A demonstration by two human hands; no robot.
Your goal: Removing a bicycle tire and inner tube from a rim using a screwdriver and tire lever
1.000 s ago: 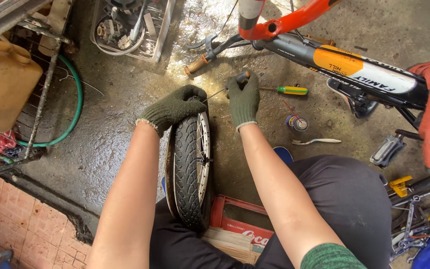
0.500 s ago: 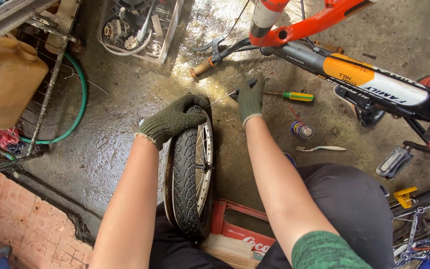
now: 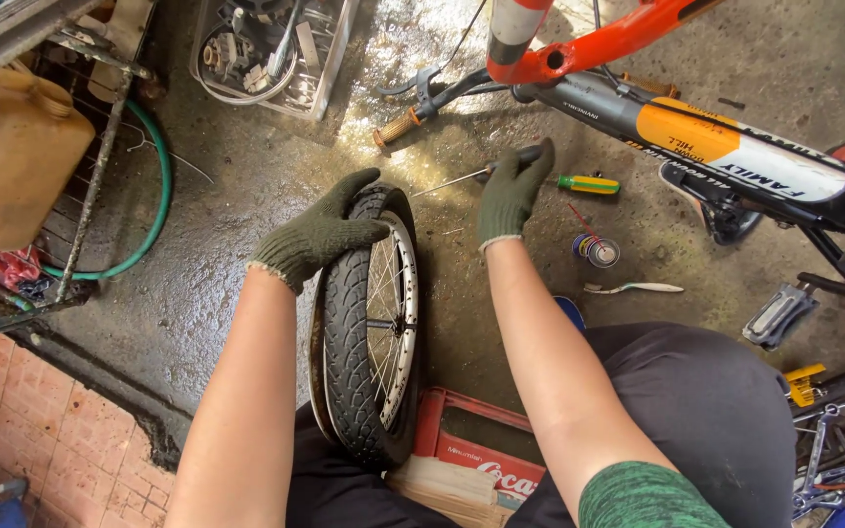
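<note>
1. The left hand, in a dark green knit glove, is closed over the top of a small bicycle wheel, fingers curled onto the tread.
2. The wheel stands upright on its edge between the person's knees, directly below the left hand. Its black tyre has a scaled, blocky tread, and a shiny metal rim with thin silver spokes and a dark hub faces the right arm.
3. The right hand, gloved the same way, reaches out ahead of the wheel and lies on a long thin screwdriver on the wet concrete floor. Its fingers bend over the bare metal shaft; I cannot tell whether they grip it or only rest on it.
4. The screwdriver's green and yellow handle sticks out just to the right of the right hand, and its silver tip points out to the left, towards the left hand's fingertips.
5. Beyond the right hand lies an orange, grey and white bicycle frame, its brown handlebar grip just ahead of both hands.
6. Right of the right wrist are a small round tin and a pale spoon-shaped lever.
7. Under the wheel, near the person's lap, sits a red plastic crate.
8. Far left of the left hand are a green hose and a tan jerrycan.
</note>
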